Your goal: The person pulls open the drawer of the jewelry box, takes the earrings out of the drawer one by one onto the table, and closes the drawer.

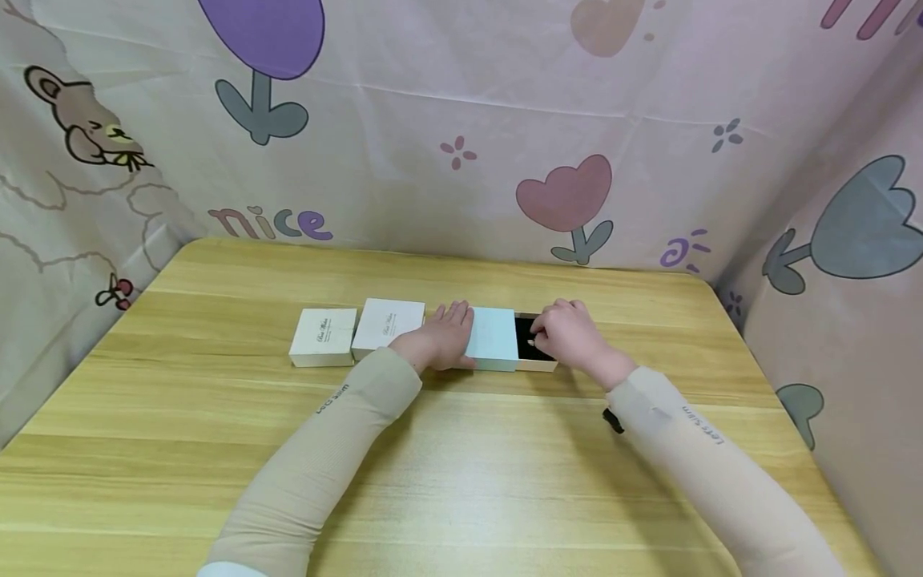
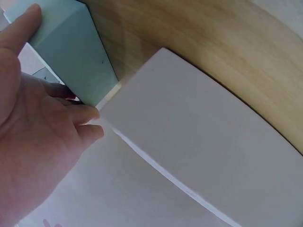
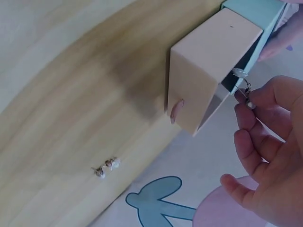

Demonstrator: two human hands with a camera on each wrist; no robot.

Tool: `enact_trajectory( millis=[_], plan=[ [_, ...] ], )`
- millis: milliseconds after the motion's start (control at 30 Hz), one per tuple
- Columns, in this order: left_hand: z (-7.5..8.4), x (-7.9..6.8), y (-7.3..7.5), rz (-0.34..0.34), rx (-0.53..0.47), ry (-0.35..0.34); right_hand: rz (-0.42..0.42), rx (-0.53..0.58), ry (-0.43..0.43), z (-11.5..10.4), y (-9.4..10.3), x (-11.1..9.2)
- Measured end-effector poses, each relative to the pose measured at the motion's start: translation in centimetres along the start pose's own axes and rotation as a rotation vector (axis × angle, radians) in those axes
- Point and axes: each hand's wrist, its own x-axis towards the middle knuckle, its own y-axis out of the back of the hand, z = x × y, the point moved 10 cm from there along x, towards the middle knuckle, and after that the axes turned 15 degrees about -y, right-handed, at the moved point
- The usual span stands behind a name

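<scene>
My right hand [image 1: 573, 336] pinches a small dangling earring [image 3: 248, 91] between thumb and index finger. It is over the pulled-out drawer [image 3: 215, 45] of a light blue box [image 1: 493, 338]. The drawer is pale peach outside and dark inside, with a ribbon tab [image 3: 177, 111] on its end. My left hand [image 1: 443, 336] lies on the left part of the blue box, fingers extended, thumb along its front side. Close beside that hand stands a white lidded box [image 2: 203, 123]. The right wrist view shows a pair of small earrings [image 3: 105, 167] on the table, beyond the drawer's end.
Farther left, a second, smaller white box [image 1: 324, 332] with printed lettering stands in line with the others. All of them are on a wood-grain table [image 1: 461, 481]. A patterned cloth [image 1: 404, 160] hangs behind and at both sides.
</scene>
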Motion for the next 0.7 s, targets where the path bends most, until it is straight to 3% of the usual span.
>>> enact_trajectory(
  millis=[233,700],
  plan=[
    [-0.1,0.2,-0.1,-0.001,-0.006,-0.001,0.008,0.013,-0.044,0.9,1.2,0.1],
    [0.0,0.0,0.0,-0.001,-0.012,-0.003,0.035,0.05,-0.144,4.7,3.1,0.3]
  ],
)
